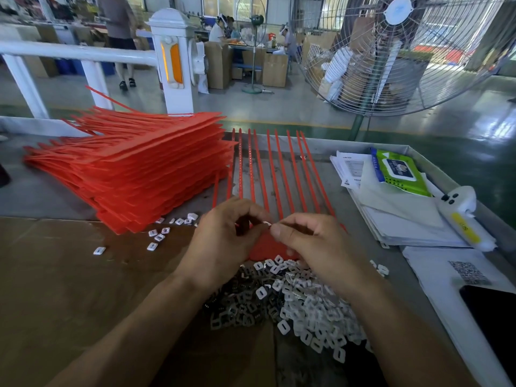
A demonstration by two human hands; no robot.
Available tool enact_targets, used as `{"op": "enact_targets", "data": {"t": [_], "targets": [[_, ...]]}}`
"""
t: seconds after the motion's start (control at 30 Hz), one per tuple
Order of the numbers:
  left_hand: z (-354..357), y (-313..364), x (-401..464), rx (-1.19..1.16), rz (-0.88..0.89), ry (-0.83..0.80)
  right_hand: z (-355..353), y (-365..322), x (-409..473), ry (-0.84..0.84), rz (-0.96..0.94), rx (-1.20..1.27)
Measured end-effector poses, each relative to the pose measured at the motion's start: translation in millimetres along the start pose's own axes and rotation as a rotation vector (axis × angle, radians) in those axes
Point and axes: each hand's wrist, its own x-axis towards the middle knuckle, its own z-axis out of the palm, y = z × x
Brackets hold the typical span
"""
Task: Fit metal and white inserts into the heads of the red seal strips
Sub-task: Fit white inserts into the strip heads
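1. A stack of red strips lies on the table, far left of the fingers, with a few loose white inserts at its near edge.
2. The left hand has curled fingers that press on the red head of a strip; whether they clamp it, I cannot tell.
3. Between both hands, at the fingertips, sits one small white insert.
4. The right hand pinches this insert with thumb and forefinger together.
5. The strips run away from the fingers, side by side.
6. Just below the fingers lie metal inserts and a white pile.
7. Right of the fingers lie papers and a green pack.
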Motion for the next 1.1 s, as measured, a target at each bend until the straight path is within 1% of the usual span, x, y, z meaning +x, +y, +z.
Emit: {"op": "enact_targets", "data": {"t": [0.1,0.2,0.3,0.47,0.7,0.9,1.0,1.1], "targets": [[0.6,2.2,0.1,0.063,0.059,0.003,2.0,-1.8,-0.4,0.014,0.031,0.081],[0.8,3.7,0.0,0.043,0.074,-0.023,4.6,0.2,-1.3,0.008,0.033,0.095],[0.7,5.8,-0.2,-0.014,0.066,-0.052,4.0,2.8,0.0,0.044,0.055,0.151],[0.2,5.5,-0.7,-0.015,0.087,-0.031,4.6,4.9,2.9,0.053,0.083,0.24],[0.7,2.3,-1.2,0.05,0.134,-0.019,7.2,8.5,5.2,0.085,0.07,0.165],[-5.8,-0.1,1.8,0.227,0.234,-0.044,5.8,4.8,2.0,0.078,0.047,0.106],[-18.2,-9.9,8.9,0.316,0.154,0.044,6.1,2.4,-1.3,0.098,0.018,-0.025],[-36.0,-25.9,15.0,0.382,-0.039,0.164,7.8,0.4,-3.1,0.117,-0.026,-0.208]]}}
